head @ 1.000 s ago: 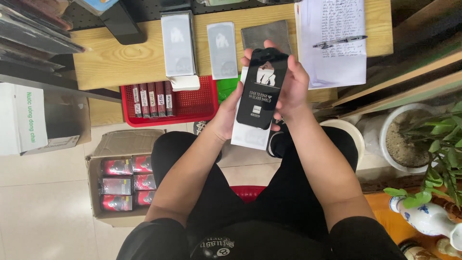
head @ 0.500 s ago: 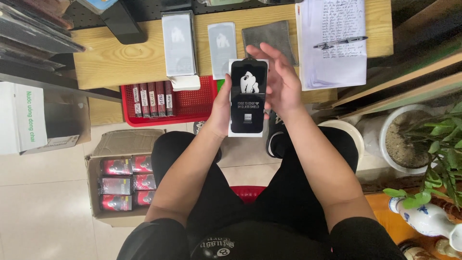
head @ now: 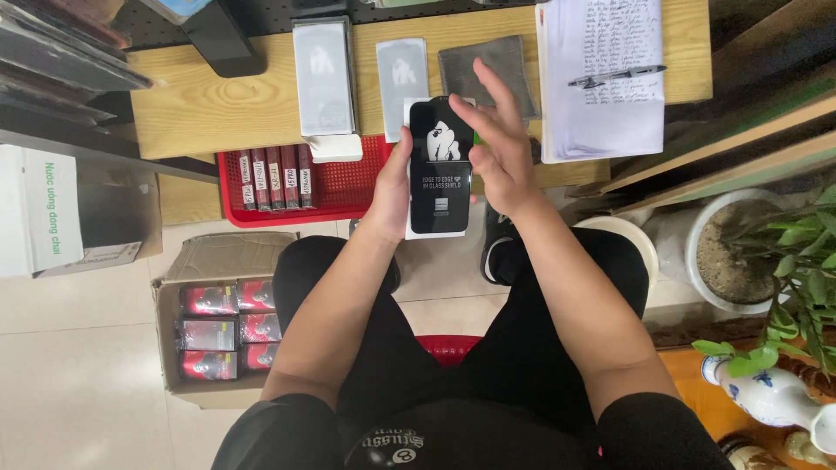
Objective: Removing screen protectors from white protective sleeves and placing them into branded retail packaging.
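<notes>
Packages around the red tray (head: 348, 187)

Just right of the red tray, the left hand (head: 389, 196) holds up a black screen-protector pack (head: 441, 165) on a white backing card. Behind the tray, on the wooden desk, stand a tall grey-white pack (head: 325, 80) and a flatter grey-white one (head: 402, 71). Inside the tray's left end stands a row of narrow red boxes (head: 273, 181). Below the tray, a cardboard carton (head: 218, 261) holds red-and-black packs. Far left of the tray sits a white box (head: 39, 209) with green lettering.
</notes>
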